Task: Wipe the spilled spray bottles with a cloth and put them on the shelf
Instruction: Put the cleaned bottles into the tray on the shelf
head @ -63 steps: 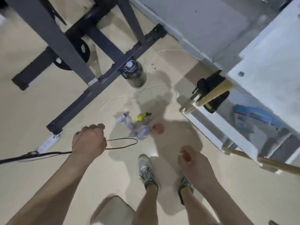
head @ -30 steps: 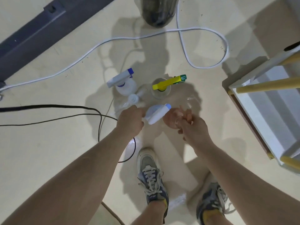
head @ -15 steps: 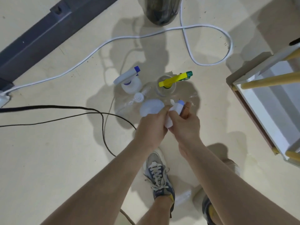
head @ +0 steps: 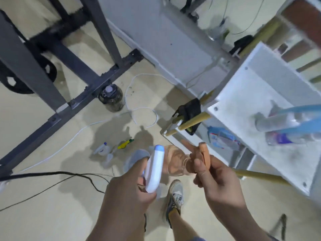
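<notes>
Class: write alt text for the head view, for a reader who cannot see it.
The left hand grips a spray bottle with a white, blue-tipped trigger; the right hand grips a clear bottle with an orange trigger. Two more spray bottles sit on the beige floor near a white shelf.

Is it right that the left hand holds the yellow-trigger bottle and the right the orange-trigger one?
No: the head view shows the left hand holding the white sprayer; the yellow-trigger bottle is on the floor. The right hand's orange-trigger bottle is correct.
</notes>
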